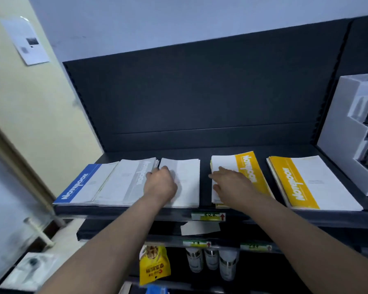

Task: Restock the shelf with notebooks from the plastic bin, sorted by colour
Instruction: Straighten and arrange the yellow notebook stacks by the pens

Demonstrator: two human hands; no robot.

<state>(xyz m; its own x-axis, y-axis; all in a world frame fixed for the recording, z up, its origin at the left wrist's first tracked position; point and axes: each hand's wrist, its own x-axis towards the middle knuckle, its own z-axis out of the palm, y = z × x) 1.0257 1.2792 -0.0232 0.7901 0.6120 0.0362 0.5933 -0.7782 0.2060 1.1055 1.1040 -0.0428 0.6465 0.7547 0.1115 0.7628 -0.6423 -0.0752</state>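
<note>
On the top shelf the piles lie flat, side by side, one colour each, so the sorting is easy to see. A blue notebook lies far left, then a grey pile. The left hand rests on a white pile, maybe nudging it straight. Its fingers bend out of sight, so I cannot tell if they grip. The right hand lies flat, fingers straight, pressing a yellow pile tidy. A second yellow pile lies further right. The plastic bin is not in view.
</note>
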